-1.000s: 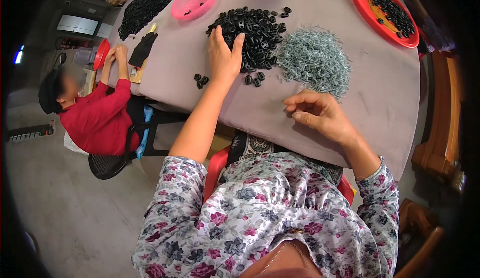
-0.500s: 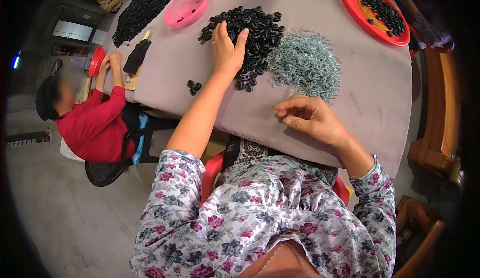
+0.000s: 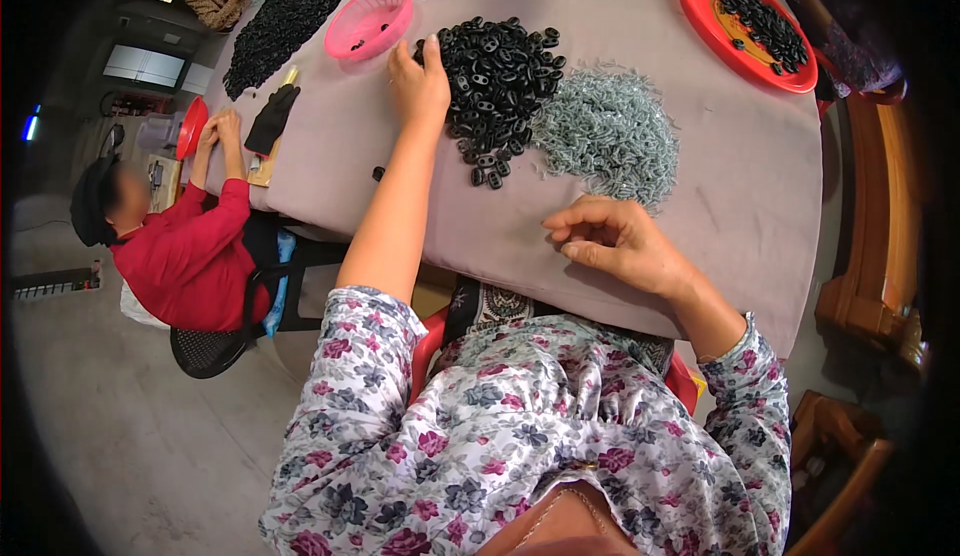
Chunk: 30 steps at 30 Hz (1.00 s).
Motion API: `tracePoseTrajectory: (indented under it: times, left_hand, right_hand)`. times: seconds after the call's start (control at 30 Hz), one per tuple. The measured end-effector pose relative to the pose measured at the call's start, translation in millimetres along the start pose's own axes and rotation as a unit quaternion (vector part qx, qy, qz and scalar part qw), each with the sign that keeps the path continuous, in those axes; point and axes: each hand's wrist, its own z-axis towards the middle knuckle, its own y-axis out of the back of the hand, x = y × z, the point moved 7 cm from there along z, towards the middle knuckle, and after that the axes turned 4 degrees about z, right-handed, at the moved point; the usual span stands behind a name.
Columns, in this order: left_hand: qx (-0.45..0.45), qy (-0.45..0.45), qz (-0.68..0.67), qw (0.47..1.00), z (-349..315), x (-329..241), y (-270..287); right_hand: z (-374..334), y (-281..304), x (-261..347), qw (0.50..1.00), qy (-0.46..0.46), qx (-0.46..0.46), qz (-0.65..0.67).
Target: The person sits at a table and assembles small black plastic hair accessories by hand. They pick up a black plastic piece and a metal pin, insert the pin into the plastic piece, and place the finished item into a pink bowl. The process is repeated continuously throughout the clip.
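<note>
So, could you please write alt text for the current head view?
A person's left hand at the left edge of a pile of black pieces, right hand loosely curled in front of a pile of small greyish pieces, on a grey tablecloth. A pink basket and red tray lie beyond; a co-worker in red sits at left.

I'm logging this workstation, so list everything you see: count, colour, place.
Near pile: many two-holed pieces, black, table centre
Small rods: many, silvery grey, right of near pile
Far pieces: many, black, far left
Basket: one, pink, beyond near pile, left
Plate: one, red, far right
Glove: one, black, left table edge
Co-worker: one, red top, left
Bowl: one, red, by co-worker
Mesh chair: one, black, left
Seat: one, red, lower centre
Tablecloth: one, grey, underneath
Wooden furniture: count unclear, brown, right
Left hand: one, bare, near pile's left edge
Right hand: one, bare, below rods
</note>
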Motion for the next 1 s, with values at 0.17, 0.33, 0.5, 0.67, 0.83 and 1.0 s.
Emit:
tracePoseTrajectory:
  times: [0.17, 0.33, 0.5, 0.67, 0.83, 1.0]
  left_hand:
    - [0.039, -0.026, -0.049, 0.998, 2.4, -16.2, -19.9]
    - [0.059, -0.040, -0.066, 0.995, 0.2, -26.2, -20.4]
    - [0.039, 0.021, -0.196, 0.980, -42.4, -33.0, 11.6]
    - [0.074, -0.013, -0.174, 0.982, -109.5, -47.4, 28.4]
    - [0.091, -0.019, -0.092, 0.991, -107.1, -69.9, 12.1]
    - [0.065, -0.002, -0.102, 0.993, -98.3, -79.2, -3.4]
  right_hand:
    - [0.6, -0.8, -0.1, 1.000, -0.009, 0.006, -0.014]
    - [-0.2, -0.7, -1.4, 1.000, -0.018, 0.010, -0.007]
    - [-0.8, 2.5, -4.0, 1.000, 0.007, 0.000, -0.006]
    - [1.1, -0.9, -3.2, 1.000, 0.001, 0.004, -0.006]
    - [0.8, 1.2, -1.5, 0.999, 0.006, 0.003, -0.033]
    - [1.9, 0.4, -3.4, 1.000, 0.009, 0.002, -0.020]
